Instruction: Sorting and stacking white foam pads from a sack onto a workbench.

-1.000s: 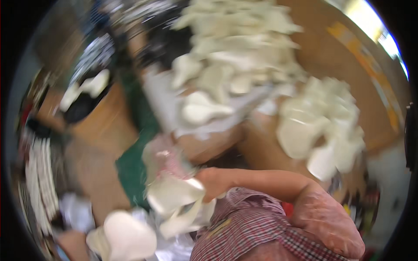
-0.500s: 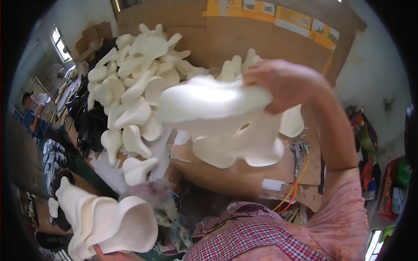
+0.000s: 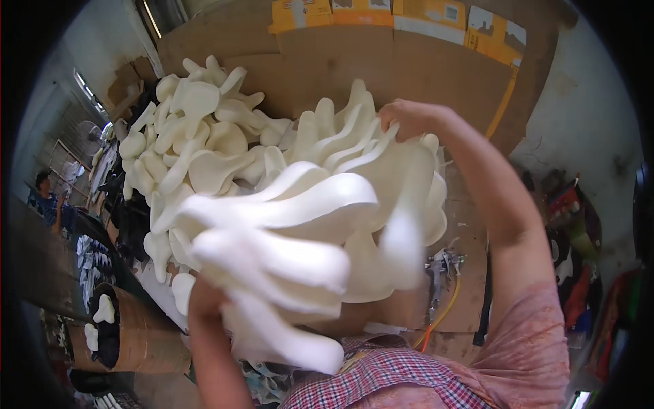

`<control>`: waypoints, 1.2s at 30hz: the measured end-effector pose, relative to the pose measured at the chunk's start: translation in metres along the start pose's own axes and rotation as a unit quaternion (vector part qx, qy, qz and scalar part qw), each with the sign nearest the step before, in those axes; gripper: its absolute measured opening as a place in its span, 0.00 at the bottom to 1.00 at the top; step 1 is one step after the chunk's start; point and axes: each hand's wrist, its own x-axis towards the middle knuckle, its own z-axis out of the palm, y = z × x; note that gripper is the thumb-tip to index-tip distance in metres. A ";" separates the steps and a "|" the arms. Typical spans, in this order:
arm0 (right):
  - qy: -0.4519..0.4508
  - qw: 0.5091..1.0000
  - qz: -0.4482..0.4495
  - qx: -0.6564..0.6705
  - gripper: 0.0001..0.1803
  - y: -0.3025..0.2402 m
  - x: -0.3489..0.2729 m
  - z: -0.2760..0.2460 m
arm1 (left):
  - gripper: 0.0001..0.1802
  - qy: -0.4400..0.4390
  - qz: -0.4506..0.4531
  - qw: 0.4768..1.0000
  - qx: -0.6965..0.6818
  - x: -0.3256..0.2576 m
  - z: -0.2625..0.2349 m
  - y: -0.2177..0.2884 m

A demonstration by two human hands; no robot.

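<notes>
L hand (image 3: 206, 298) has hold of a fanned bundle of white moulded pcs (image 3: 272, 262) at its lower-left edge; fingers mostly hidden behind the bundle, so exact finger pos. can't be told, but the pcs sit right against the hand, rounded narrow ends pointing R, partly blurred. R hand (image 3: 407, 121), up & farther out, has fingers curled down on the top end of a second white stack (image 3: 398, 184); thumb/finger split not clear. That stack stands just R of & behind the bundle, its front partly covered by it. Containers: brown drum (image 3: 153, 337) at lower L, dark inside, w/ a couple of small white pcs (image 3: 104, 310) at its mouth. Elsewhere: big heap of white pcs (image 3: 197, 129) beyond the bundle, on the L, black bags (image 3: 134, 221) beside it; brown cardboard backing (image 3: 334, 68) behind, w/ yellow strips (image 3: 429, 17) along top. Spray gun (image 3: 436, 276) lies on the surface R of the stack, yellow hose (image 3: 449, 310) running from it toward the checked apron (image 3: 388, 375). Bundle blocks view of the table middle. Co-worker (image 3: 51, 201) far L, well apart; assorted items hang on the R wall.
</notes>
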 end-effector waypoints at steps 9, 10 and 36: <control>0.299 0.745 0.174 0.571 0.52 0.059 -0.030 0.112 | 0.45 0.103 -0.045 0.988 -0.105 0.063 0.017 -0.052; 0.254 0.730 0.180 0.609 0.50 0.052 -0.030 0.109 | 0.46 0.097 -0.023 0.990 -0.098 0.057 0.009 -0.055; 0.476 0.713 0.094 0.506 0.30 -0.095 -0.079 0.076 | 0.42 0.052 -0.006 0.956 -0.289 0.044 -0.014 -0.085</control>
